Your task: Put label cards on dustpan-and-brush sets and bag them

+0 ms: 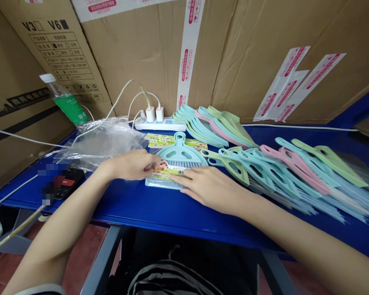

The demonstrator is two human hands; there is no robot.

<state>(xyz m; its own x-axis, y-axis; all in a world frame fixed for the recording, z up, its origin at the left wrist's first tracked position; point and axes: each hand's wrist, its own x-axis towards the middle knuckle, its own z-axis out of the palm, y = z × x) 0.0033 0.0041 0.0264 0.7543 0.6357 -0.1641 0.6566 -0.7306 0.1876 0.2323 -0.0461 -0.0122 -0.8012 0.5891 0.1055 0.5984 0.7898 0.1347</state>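
A light-blue hand brush (180, 151) lies in front of me, its handle pointing away and its grey bristles toward me. Below it is a clear-edged piece, perhaps a dustpan or plastic bag (155, 182); its kind is partly hidden. Across the bristles lies a yellow-green printed card (164, 170). My left hand (133, 164) has its fingers curled in a pinch at the card's left edge. Laid flat, my right hand (210, 188) rests on the card's right side with its fingers stretched out.
Several hand brushes (284, 164) lie spread at the right, with stacked dustpans (213, 125) behind. More printed cards (160, 140) lie near the power strip (174, 125). Clear plastic bags (110, 141), a tilted bottle (66, 102), cables and a phone (70, 182) occupy the left. Cardboard boxes (147, 53) wall the back.
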